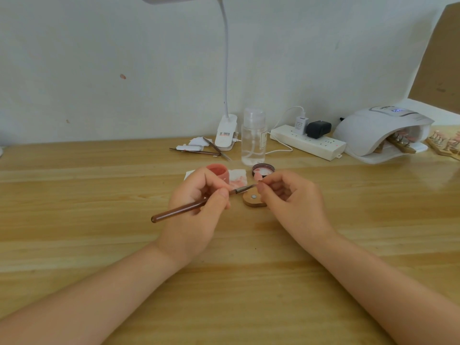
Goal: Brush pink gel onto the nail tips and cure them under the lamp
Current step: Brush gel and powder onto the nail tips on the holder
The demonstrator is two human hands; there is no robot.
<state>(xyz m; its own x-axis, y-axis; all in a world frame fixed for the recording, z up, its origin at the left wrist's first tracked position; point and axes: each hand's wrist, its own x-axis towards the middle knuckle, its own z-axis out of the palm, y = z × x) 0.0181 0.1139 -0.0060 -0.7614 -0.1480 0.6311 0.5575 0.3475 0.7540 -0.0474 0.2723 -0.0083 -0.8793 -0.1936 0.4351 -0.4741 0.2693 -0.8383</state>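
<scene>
The left hand [199, 195] grips the light, stiff brush [179, 210]; the right hand [286, 192] pinches what seems a small, featherweight nail tip [257, 176], best held by its stand.

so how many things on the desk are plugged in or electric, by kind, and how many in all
Curing lamp: 1
Clip-on desk lamp: 1
Power strip: 1
White plug adapter: 1
Black plug adapter: 1
Total: 5
</scene>
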